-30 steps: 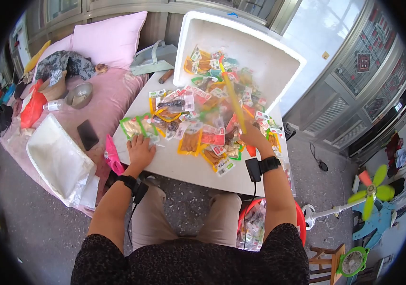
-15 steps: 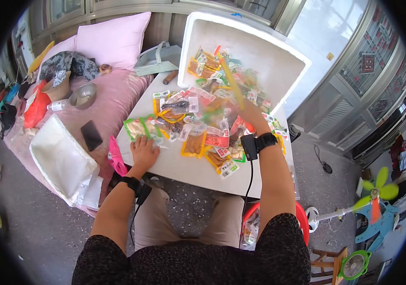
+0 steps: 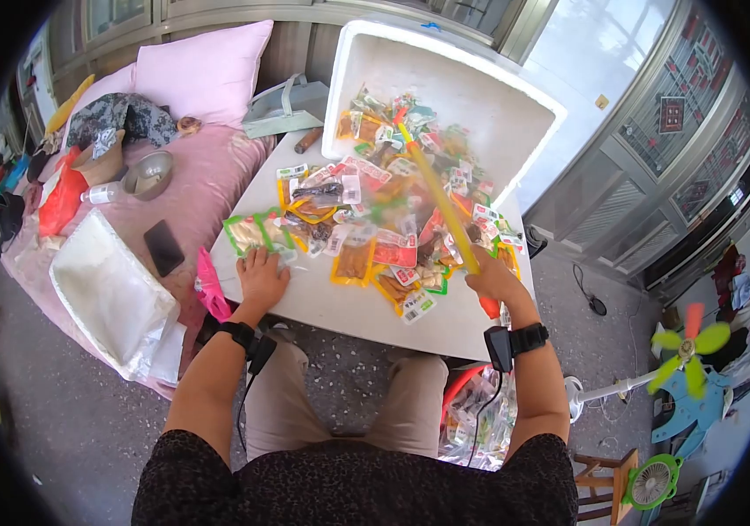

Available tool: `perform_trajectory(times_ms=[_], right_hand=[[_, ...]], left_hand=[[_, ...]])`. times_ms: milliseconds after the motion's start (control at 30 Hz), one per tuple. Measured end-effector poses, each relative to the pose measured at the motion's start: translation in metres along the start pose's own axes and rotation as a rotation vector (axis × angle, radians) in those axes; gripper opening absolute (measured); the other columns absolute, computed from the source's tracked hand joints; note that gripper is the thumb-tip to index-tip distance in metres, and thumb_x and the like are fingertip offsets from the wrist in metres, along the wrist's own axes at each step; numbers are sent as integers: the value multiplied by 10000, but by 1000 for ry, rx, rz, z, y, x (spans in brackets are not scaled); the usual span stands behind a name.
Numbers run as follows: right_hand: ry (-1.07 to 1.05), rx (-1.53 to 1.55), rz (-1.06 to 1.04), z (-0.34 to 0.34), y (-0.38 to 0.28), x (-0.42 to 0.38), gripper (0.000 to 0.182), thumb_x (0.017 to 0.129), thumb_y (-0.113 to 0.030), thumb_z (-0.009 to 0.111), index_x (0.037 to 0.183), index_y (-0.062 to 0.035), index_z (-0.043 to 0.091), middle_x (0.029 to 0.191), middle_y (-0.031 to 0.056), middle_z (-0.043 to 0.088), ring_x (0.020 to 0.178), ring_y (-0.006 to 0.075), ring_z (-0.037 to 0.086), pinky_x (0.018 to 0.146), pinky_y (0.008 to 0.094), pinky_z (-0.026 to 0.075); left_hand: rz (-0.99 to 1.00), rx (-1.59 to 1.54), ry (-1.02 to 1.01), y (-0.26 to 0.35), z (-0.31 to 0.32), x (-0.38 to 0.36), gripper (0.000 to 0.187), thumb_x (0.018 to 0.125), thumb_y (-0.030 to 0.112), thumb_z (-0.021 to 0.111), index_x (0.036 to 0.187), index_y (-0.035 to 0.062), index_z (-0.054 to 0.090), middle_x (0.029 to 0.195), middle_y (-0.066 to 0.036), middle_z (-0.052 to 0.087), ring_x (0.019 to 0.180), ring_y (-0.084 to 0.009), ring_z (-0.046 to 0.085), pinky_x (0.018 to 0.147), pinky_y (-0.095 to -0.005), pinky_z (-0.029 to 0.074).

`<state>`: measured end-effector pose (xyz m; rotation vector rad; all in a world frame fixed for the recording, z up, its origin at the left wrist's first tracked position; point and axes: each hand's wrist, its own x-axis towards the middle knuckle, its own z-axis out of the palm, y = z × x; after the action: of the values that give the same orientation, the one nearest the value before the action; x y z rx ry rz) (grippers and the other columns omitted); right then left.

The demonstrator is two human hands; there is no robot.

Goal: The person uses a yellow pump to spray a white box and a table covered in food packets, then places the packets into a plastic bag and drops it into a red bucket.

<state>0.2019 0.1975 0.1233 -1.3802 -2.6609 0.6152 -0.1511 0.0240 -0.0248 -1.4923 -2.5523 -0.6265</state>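
Observation:
My right hand (image 3: 495, 279) is closed around the lower end of a yellow stick (image 3: 438, 195) with an orange-red tip. The stick slants up and left over the packets, its tip inside the white foam box (image 3: 520, 96). My left hand (image 3: 261, 277) lies with fingers spread on the white table (image 3: 331, 309), just below a green-edged packet (image 3: 248, 232). Many small food packets spill from the box, among them a yellow-edged packet (image 3: 353, 263) and a red-and-clear packet (image 3: 395, 249).
A red tub (image 3: 454, 390) of packets stands below the table's right side. On the pink bed to the left are a foam lid (image 3: 112, 294), a phone (image 3: 164, 248) and a metal bowl (image 3: 149, 174). A pink bag (image 3: 210, 285) hangs beside the table. A green-bladed fan (image 3: 687, 349) stands right.
My right hand has moved back toward me and right with the yellow stick, uncovering more packets and the red tub. My left hand stays on the table.

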Motion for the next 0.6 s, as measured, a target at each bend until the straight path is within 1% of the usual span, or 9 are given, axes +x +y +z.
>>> perform_trajectory(times_ms=[33,133,233,333,433,500,567,600], right_hand=[[1,7,10,-3,0,-16,581,666,-135,530,1195,-29,314,983,203,516,926,326,505,770,357,397],[-29,115,102,-15,-10,-64,607,669,-142,518,1217,-3,298,1030,250,494,961,323,497,821,339,382],[-76,227,147,-11,4,-106,599,667,-144,540,1206,-3,321,1076,240,477,990,297,492,848,312,368],[24,337,183,-4,10,-122,576,668,-118,543,1195,-1,340,1097,232,468,1008,265,486,852,302,364],[196,254,134,-4,5,-84,564,675,-88,541,1194,-1,338,1036,189,510,916,240,528,799,298,401],[175,333,86,-15,-9,-41,540,686,-97,541,1182,-6,349,925,136,537,765,198,555,662,295,455],[130,571,75,-11,-7,11,493,707,-103,537,1162,-17,367,833,93,529,655,152,544,525,277,467],[126,823,47,-8,-16,31,460,717,-121,548,1138,-26,390,829,91,529,652,142,543,499,267,469]], left_hand=[[1,4,-3,0,1,1,375,720,312,507,1026,96,529,1168,-113,401,1150,-273,281,940,-453,156],[3,15,-6,-1,3,0,381,723,316,500,1032,95,527,1167,-114,397,1149,-276,280,940,-463,153],[5,15,0,-2,4,1,381,722,314,501,1033,95,525,1167,-117,397,1148,-277,281,939,-464,154],[11,19,0,-1,4,1,381,721,313,501,1030,92,524,1170,-120,396,1150,-278,279,939,-463,154],[5,35,-21,1,3,0,389,718,316,505,1041,101,517,1182,-112,392,1155,-268,278,943,-450,156],[-6,37,-28,1,1,0,393,715,317,508,1046,105,514,1185,-107,392,1156,-262,279,944,-443,159],[-23,30,-26,1,2,1,392,714,317,511,1043,104,515,1182,-105,394,1154,-261,280,942,-444,161],[-22,28,-20,0,2,1,391,713,317,512,1041,104,517,1181,-105,395,1153,-260,281,941,-443,162]])
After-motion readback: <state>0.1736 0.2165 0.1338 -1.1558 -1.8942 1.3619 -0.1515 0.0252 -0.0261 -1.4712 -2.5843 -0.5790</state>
